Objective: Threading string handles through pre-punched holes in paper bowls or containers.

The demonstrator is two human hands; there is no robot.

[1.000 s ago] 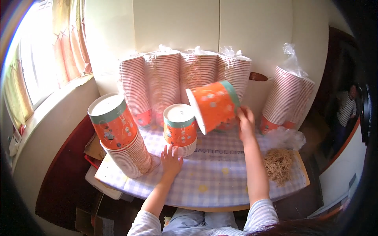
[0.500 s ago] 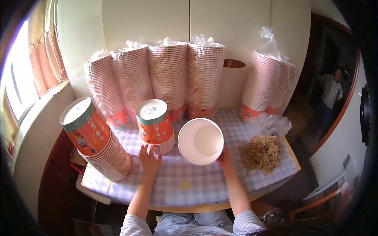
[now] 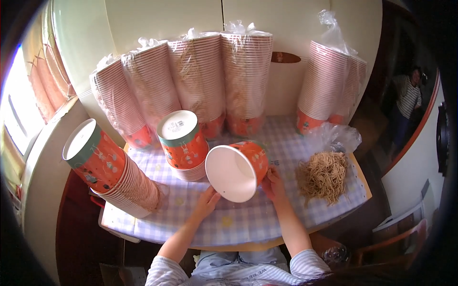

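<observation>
Since a moment ago we have tipped the orange paper cup (image 3: 237, 170) further, so its white mouth now faces us, ready for inspecting. Our right hand (image 3: 273, 183) grips its base side, fingers curled; our left hand (image 3: 207, 202) is half open, fingertips touching the rim just above it.

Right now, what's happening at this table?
A person holds one orange paper cup on its side, open mouth toward the camera. The right hand grips its base end; the left hand touches its rim. A pile of tan rubber bands lies to the right on the checked tablecloth, bagged cup stacks behind.
</observation>
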